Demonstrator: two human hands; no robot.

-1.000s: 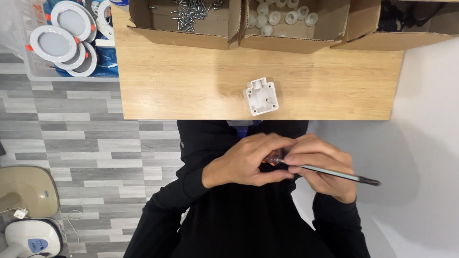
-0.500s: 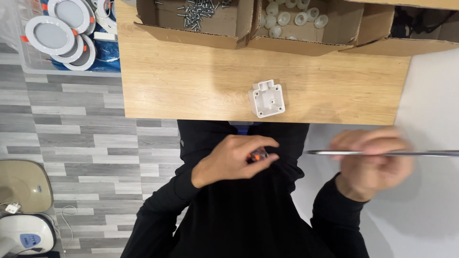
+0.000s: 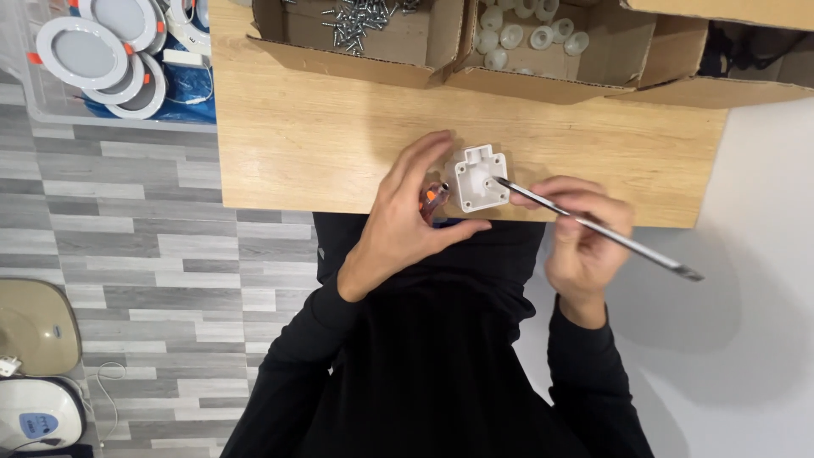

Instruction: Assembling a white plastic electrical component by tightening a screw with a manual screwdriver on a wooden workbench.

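A white plastic housing [image 3: 480,177] is seen near the wooden surface's [image 3: 322,153] front edge. A small orange-black part [image 3: 434,201], half hidden, is cupped in the left hand [image 3: 413,216]; a slim metal rod [image 3: 593,227] is gripped by the right hand [image 3: 583,233]. Cardboard boxes [image 3: 398,51] of screws and white caps are cut off above.

Three open brown cardboard boxes along far edge of wooden counter [image 3: 339,144]: left box [image 3: 356,42] with loose metal screws, middle box [image 3: 534,51] with white round plastic parts, right box [image 3: 721,59] (contents dark, unclear). Clear plastic bin [image 3: 51,93] on floor left of counter, holding round white fixtures on blue wrapping. No signs or screens visible.
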